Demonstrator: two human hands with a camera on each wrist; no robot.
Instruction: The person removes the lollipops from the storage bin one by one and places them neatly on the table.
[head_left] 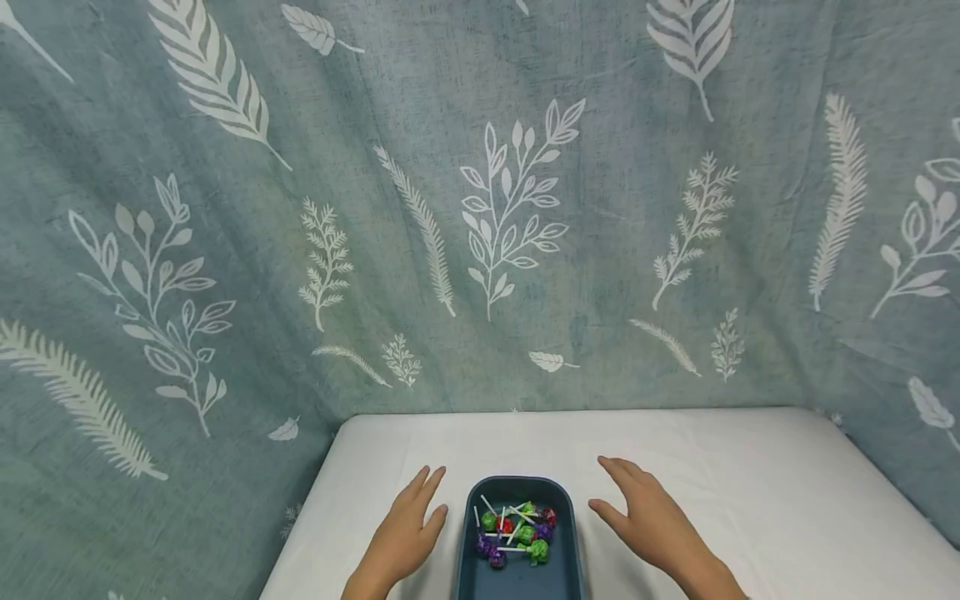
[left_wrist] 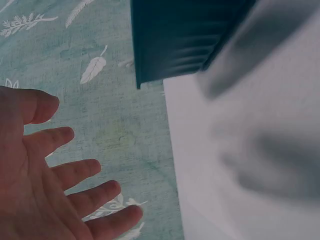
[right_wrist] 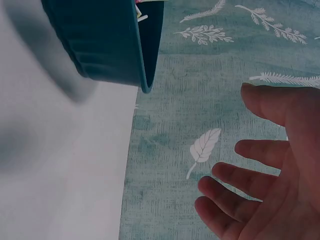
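Between my two hands stands a dark blue bin (head_left: 517, 586) on the white table, its near end cut off by the head view's bottom edge. Several lollipops (head_left: 537, 551) with white sticks lie heaped in it, wrapped in green, purple and red. My left hand (head_left: 405, 533) hovers to the left of the bin, fingers extended, holding nothing. On the other side my right hand (head_left: 656, 525) is held up apart from the bin, thumb spread from straight fingers, also with nothing in it. Both wrist views show the bin's ribbed outer wall (left_wrist: 175, 45) away from the fingers.
A white cloth (head_left: 420, 442) covers the table. Behind it and along both sides hangs a green-blue curtain (head_left: 600, 250) printed with white leaves. Shadows of the hands and bin fall on the cloth.
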